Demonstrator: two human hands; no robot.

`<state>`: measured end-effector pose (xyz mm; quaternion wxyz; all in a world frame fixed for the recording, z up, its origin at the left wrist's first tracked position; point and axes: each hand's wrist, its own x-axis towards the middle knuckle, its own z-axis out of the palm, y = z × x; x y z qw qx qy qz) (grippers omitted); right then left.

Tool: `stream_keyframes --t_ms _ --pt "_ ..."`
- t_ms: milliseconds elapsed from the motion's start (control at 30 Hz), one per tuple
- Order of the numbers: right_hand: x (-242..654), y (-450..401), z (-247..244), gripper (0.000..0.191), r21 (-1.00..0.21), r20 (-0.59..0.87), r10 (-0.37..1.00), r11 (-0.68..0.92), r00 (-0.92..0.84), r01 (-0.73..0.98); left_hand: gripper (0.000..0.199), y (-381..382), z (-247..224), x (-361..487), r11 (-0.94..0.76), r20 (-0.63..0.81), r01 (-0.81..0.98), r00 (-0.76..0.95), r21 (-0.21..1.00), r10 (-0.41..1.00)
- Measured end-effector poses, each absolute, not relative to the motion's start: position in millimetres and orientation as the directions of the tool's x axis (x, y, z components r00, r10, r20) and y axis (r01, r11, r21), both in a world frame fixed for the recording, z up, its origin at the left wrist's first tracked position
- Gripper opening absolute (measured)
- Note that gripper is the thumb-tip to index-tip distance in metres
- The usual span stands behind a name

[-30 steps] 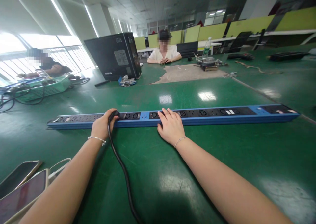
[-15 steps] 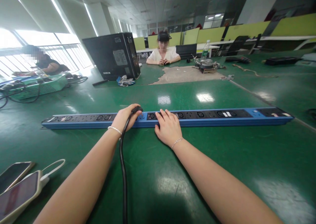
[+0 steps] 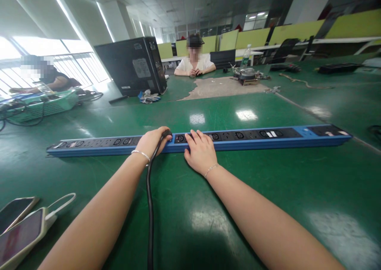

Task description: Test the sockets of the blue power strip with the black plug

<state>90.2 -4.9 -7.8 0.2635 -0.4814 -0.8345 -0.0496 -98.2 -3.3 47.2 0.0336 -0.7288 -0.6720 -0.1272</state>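
Observation:
A long blue power strip (image 3: 258, 144) with a row of black sockets lies across the green table in front of me. My left hand (image 3: 151, 141) is closed around a black power plug (image 3: 167, 133), holding it at the sockets left of the strip's middle. Whether the plug's pins are in a socket is hidden under it. Its thick black cable (image 3: 150, 206) runs down past my left wrist to the bottom edge. Flat on the strip, just right of the middle, rests my right hand (image 3: 202, 153), fingers spread over the sockets and holding nothing.
Two phones, one with a white cable (image 3: 61, 204), lie at the lower left. A green basket (image 3: 44, 107) of cables stands at the far left. Behind the strip are a black computer case (image 3: 131, 66), gloves (image 3: 149, 97) and a bottle (image 3: 246, 56). A person (image 3: 195, 60) sits opposite.
My left hand and the plug have shifted slightly rightward along the strip, covering the socket beside it. My right hand stays on the strip. The whole view has moved a little.

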Motion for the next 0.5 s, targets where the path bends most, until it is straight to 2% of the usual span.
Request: stream_keyframes --t_ms 133,267,500 --pt "90 -4 -9 0.049 -0.172 0.497 0.774 0.531 -0.393 0.830 0.035 -3 50 -97 -0.135 0.189 0.990 0.123 0.052 0.974" --pt "90 -4 -9 0.049 -0.173 0.500 0.770 0.537 -0.396 0.825 0.036 -11 46 -95 -0.101 0.211 0.994 0.091 0.039 0.973" --pt "91 -4 -8 0.049 -0.179 0.489 0.776 0.536 -0.398 0.825 0.037 -28 36 -85 -0.088 0.323 0.996 0.077 0.020 0.943"
